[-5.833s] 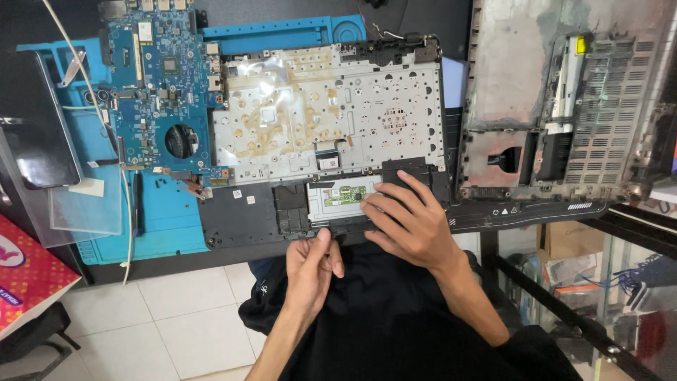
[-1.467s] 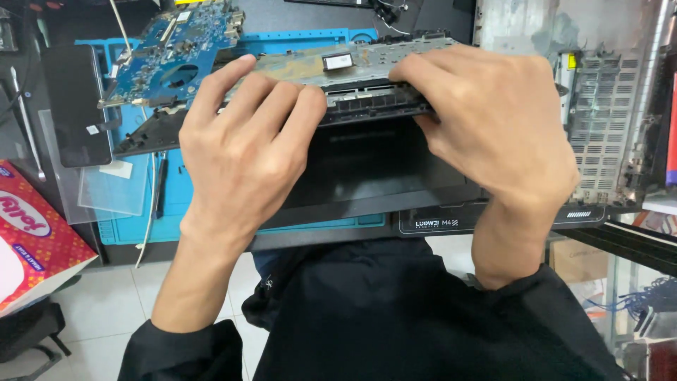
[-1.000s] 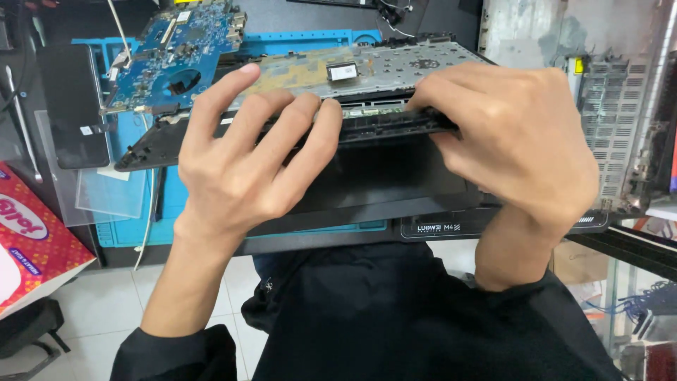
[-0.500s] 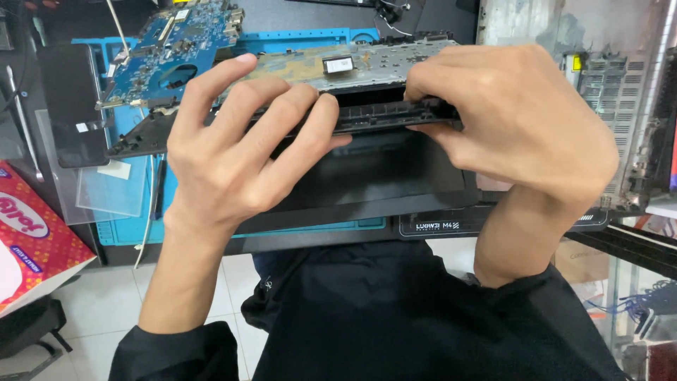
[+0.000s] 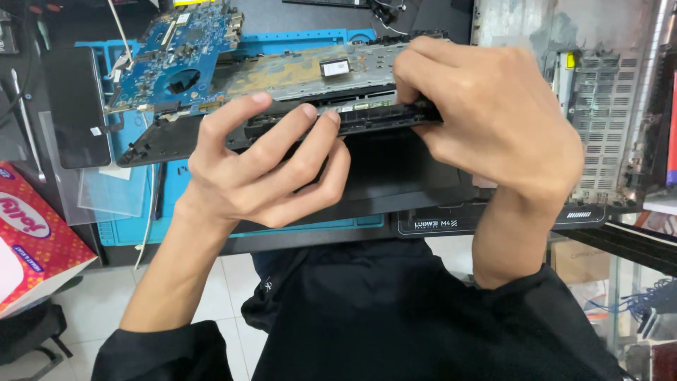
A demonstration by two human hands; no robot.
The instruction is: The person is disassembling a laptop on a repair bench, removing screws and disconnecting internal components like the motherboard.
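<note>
Since before, your left hand [image 5: 264, 173] slid right; both hands clamp the thin, stiff case [image 5: 211, 130]. Right hand [image 5: 493, 130] grips at 3 o'clock.

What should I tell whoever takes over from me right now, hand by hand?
Left hand: fingers pressed on the near edge of the black laptop top cover, which is tilted up off the bench.
Right hand: gripping the same edge at its right end.
Blue circuit board sits at the cover's far left, over the blue work mat.
Grey bottom shell lies apart at the right.
Done: laptop opened, bottom shell off.
Left: the cover is not yet set down; board and keyboard backing are still on it.
</note>
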